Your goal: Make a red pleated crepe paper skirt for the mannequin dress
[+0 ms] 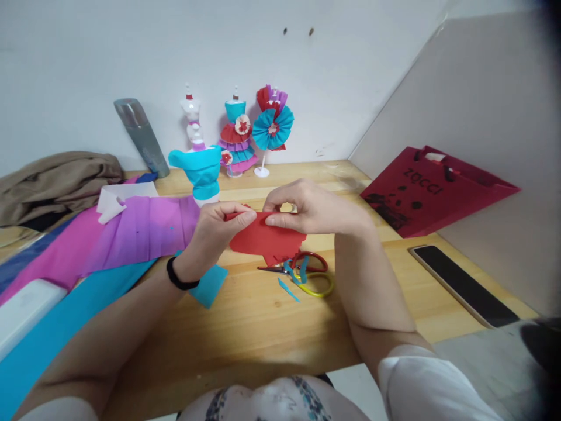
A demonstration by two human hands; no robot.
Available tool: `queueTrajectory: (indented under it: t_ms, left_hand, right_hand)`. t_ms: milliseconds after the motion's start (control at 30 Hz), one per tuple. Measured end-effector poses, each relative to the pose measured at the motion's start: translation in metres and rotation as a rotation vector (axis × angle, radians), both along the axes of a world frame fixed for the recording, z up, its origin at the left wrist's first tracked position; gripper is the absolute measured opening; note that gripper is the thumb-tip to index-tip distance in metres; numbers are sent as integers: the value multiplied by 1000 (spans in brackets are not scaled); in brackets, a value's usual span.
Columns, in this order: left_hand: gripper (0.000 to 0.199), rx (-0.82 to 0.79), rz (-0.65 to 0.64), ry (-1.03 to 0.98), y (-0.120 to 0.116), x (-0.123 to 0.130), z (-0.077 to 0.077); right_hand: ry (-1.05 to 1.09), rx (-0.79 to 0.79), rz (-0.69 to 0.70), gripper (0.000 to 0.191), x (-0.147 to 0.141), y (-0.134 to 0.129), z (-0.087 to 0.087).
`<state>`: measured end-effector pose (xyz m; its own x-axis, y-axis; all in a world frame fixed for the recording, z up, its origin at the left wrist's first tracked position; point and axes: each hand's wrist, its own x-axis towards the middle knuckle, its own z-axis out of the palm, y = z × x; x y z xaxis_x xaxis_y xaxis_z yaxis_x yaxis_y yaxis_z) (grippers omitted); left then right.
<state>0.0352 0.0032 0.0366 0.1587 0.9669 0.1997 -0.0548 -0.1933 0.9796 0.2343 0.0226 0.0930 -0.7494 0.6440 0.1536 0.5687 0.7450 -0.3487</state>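
Observation:
A piece of red crepe paper (267, 237) hangs between my two hands, above the table. My left hand (221, 228) pinches its upper edge between thumb and fingers. Close beside it, my right hand (298, 207) pinches the same edge. Just below lies a pair of scissors (322, 286) with a red and a yellow handle loop, its blades pointing left. Thin blue paper scraps (288, 289) rest on and near the scissors. A small blue paper piece (211, 286) lies by my left wrist. Behind my left hand stands a mini mannequin (201, 169) in a blue top.
Several decorated mannequins (236, 137) stand along the wall, with a grey bottle (142, 140) to their left. Purple paper (149, 231) and other coloured sheets cover the table's left side. On the right are a red gift bag (433, 193) and a phone (464, 283).

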Motion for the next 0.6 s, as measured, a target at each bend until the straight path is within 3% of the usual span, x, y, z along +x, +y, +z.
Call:
queueTrajectory:
  t_ms: [233,433,600]
  left_hand:
    - [33,-149,-87,-147,4,-2,-8]
    - [36,-173,-167,-257,8,-1,-13]
    - [38,-159,-161,-228,7,0,-12]
  right_hand:
    - [104,-1,-111,24,6,0,5]
    - [49,-31,-104,34,7,7,1]
    - [191,-56,-191,38,6,7,2]
